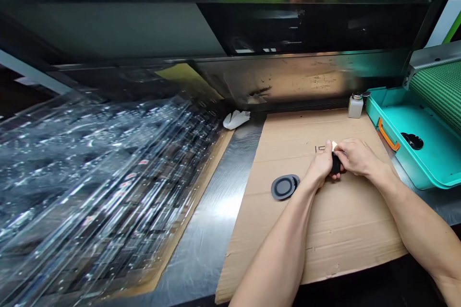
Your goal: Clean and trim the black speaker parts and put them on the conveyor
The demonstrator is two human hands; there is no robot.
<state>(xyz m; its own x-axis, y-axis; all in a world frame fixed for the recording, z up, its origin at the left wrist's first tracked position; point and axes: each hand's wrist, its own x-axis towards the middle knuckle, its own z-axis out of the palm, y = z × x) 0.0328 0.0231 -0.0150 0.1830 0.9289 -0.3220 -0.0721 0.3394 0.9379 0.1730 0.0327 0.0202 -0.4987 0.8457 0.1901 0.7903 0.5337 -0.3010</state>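
My left hand (321,162) is closed on a small black rounded part (335,165), held just above the cardboard sheet (273,235). My right hand (356,156) meets it from the right, fingers pinched at the part's upper edge. A small white piece (334,145), perhaps cloth or tissue, sticks up between the two hands; my right fingers seem to grip it, though their tips are partly hidden. To the left of my left hand, dark grey oval parts with a round ring (284,187) lie overlapping on the cardboard.
Clear plastic trays (118,177) are piled at left. A crumpled white tissue (236,119) lies on the metal bench (212,216). At the cardboard's far right corner stands a small bottle (356,106). A teal bin (425,165) holds black discs (412,141) beside a green conveyor belt (441,88).
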